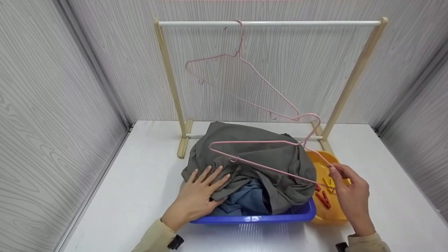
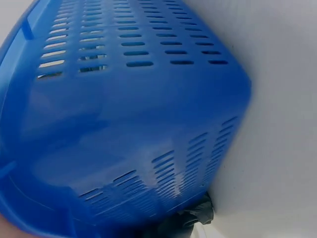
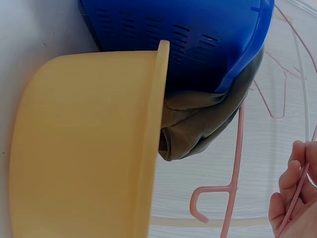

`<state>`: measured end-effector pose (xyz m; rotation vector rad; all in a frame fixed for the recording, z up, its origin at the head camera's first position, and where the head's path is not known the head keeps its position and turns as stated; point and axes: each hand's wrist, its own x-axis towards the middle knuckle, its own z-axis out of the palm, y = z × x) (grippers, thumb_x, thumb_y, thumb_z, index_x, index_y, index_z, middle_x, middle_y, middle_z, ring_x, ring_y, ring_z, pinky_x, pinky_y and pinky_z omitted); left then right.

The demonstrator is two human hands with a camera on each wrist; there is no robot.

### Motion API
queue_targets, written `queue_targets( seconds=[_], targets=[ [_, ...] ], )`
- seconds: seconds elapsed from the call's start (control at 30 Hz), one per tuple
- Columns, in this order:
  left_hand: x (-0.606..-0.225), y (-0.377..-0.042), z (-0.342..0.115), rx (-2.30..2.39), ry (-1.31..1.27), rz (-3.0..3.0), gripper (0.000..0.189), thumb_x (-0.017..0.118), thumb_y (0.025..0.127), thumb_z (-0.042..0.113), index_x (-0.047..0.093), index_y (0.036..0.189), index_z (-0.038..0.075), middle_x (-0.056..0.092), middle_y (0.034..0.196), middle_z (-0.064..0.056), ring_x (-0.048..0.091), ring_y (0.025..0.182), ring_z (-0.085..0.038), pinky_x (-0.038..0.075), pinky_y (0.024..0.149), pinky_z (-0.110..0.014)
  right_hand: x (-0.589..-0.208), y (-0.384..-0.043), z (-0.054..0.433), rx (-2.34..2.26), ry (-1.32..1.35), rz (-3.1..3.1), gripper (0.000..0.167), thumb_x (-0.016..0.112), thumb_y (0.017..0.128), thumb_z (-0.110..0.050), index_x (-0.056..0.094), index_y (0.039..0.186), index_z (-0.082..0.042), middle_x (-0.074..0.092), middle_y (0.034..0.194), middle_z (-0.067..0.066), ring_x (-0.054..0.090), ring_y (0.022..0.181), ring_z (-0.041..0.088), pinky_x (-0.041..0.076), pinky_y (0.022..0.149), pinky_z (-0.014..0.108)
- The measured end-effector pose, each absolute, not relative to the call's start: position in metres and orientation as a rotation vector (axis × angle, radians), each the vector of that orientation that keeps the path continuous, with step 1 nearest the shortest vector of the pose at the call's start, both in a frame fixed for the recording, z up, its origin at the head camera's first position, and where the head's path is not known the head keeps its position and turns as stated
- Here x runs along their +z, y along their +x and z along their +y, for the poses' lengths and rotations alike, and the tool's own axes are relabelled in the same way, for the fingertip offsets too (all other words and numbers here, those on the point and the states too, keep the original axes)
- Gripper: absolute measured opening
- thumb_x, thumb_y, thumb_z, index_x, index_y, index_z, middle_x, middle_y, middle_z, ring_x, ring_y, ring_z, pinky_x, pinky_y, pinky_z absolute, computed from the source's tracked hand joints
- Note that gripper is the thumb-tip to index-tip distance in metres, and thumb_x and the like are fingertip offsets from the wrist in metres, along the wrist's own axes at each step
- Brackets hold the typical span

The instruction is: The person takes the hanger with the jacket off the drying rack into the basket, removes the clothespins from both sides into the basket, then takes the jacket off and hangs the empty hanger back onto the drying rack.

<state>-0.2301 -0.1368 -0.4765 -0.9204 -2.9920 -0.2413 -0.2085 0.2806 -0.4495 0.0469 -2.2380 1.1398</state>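
Note:
My right hand [image 1: 350, 196] grips a pink clothes hanger [image 1: 259, 141] by its right corner. The hanger's frame stretches leftward over a heap of dark grey cloth [image 1: 241, 133], its hook pointing up. My left hand [image 1: 197, 196] lies spread on the front left of that cloth, fingers extended. Blue cloth [image 1: 248, 197] shows under the grey. Both fabrics fill a blue plastic basket [image 1: 252, 219], whose slotted side [image 2: 138, 104] takes up the left wrist view. In the right wrist view, curled fingers [image 3: 290, 183] hold the hanger's thin bar.
Behind the basket stands a wooden rack with a white rail [image 1: 308, 23], and a second pink hanger [image 1: 266, 82] hangs from it. A yellow bin [image 1: 332, 218] sits right of the basket, with red clothespins [image 1: 323, 200] and a yellow clothespin [image 1: 328, 183] inside. Patterned walls enclose the white table.

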Motion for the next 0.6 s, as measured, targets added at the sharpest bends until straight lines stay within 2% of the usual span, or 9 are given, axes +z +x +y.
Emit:
queue_targets(
  seconds=[0.1, 0.17, 0.27, 0.43, 0.5, 0.6],
  targets=[
    [-0.474, -0.227, -0.133, -0.337, -0.933, -3.001, 0.060, 0.020, 0.100, 0.065, 0.019, 0.155, 0.040, 0.008, 0.163, 0.009, 0.008, 0.149, -0.026, 0.006, 0.116, -0.055, -0.449, -0.210, 0.281, 1.132, 0.035, -2.240, 0.017, 0.063, 0.097, -0.012, 0.071, 0.109, -0.004, 0.066, 0.088, 0.001, 0.054, 0.077, 0.009, 0.046, 0.057, 0.013],
    [-0.473, -0.226, -0.131, -0.428, -0.945, -2.992, 0.058, 0.017, 0.102, 0.062, 0.022, 0.155, 0.040, 0.011, 0.163, 0.009, 0.009, 0.149, -0.027, 0.006, 0.115, -0.056, -0.449, -0.210, 0.280, 1.134, 0.036, -2.238, 0.017, 0.063, 0.098, -0.012, 0.071, 0.109, -0.004, 0.066, 0.088, 0.002, 0.055, 0.077, 0.009, 0.046, 0.058, 0.013],
    [-0.474, -0.226, -0.129, -0.454, -0.956, -2.981, 0.052, 0.017, 0.105, 0.055, 0.029, 0.153, 0.040, 0.015, 0.162, 0.009, 0.012, 0.148, -0.028, 0.008, 0.115, -0.057, -0.449, -0.211, 0.278, 1.140, 0.048, -2.233, 0.016, 0.063, 0.097, -0.012, 0.071, 0.109, -0.004, 0.066, 0.088, 0.003, 0.056, 0.077, 0.010, 0.047, 0.059, 0.013],
    [-0.477, -0.230, -0.125, -0.322, -0.940, -3.009, 0.049, 0.022, 0.107, 0.041, 0.055, 0.141, 0.026, 0.027, 0.159, 0.009, 0.017, 0.147, -0.026, 0.012, 0.115, -0.057, -0.449, -0.213, 0.276, 1.150, 0.094, -2.206, 0.014, 0.065, 0.096, -0.009, 0.072, 0.106, -0.004, 0.067, 0.086, 0.005, 0.057, 0.075, 0.012, 0.046, 0.054, 0.014],
    [-0.478, -0.232, -0.124, -0.290, -0.938, -3.015, 0.046, 0.027, 0.106, 0.036, 0.059, 0.138, 0.025, 0.031, 0.157, 0.008, 0.020, 0.147, -0.026, 0.014, 0.115, -0.056, -0.450, -0.214, 0.275, 1.147, 0.096, -2.202, 0.013, 0.065, 0.095, -0.008, 0.073, 0.105, -0.004, 0.067, 0.085, 0.004, 0.057, 0.074, 0.012, 0.046, 0.052, 0.014],
    [-0.480, -0.235, -0.123, -0.264, -0.942, -3.020, 0.043, 0.031, 0.105, 0.033, 0.055, 0.141, 0.032, 0.035, 0.156, 0.006, 0.022, 0.146, -0.026, 0.016, 0.114, -0.057, -0.451, -0.213, 0.274, 1.141, 0.073, -2.219, 0.013, 0.065, 0.096, -0.010, 0.072, 0.106, -0.005, 0.066, 0.085, 0.001, 0.055, 0.073, 0.010, 0.046, 0.053, 0.014]
  ],
)
